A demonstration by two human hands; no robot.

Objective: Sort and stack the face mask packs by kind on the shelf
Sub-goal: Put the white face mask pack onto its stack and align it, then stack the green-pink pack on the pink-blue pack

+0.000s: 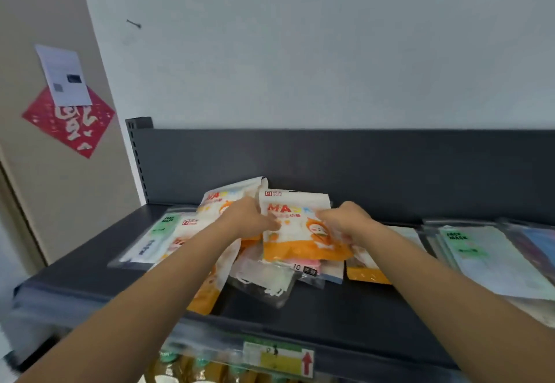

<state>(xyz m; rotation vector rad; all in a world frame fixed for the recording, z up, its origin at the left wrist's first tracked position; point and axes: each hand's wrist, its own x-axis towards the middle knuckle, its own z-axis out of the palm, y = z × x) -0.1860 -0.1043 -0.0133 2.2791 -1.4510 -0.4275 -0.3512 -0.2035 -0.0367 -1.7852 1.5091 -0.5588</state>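
Note:
A white-and-orange mask pack [295, 226] is held up over a loose heap of packs in the middle of the dark shelf [90, 265]. My left hand [249, 217] grips its left edge and my right hand [345, 222] grips its right side. Behind my left hand leans another orange pack [223, 196], and one more [210, 292] lies under my left forearm. A clear pack with a green label [153, 238] lies flat at the left. A clear pack of white masks [267, 280] and a pink pack [306, 264] lie beneath the held pack.
A stack of clear green-label packs [486, 256] lies at the right, with darker packs [534, 247] beyond it. The shelf's dark back panel [360, 166] rises behind. A price tag [279, 358] hangs on the front rail. A beige door [60, 172] stands at the left.

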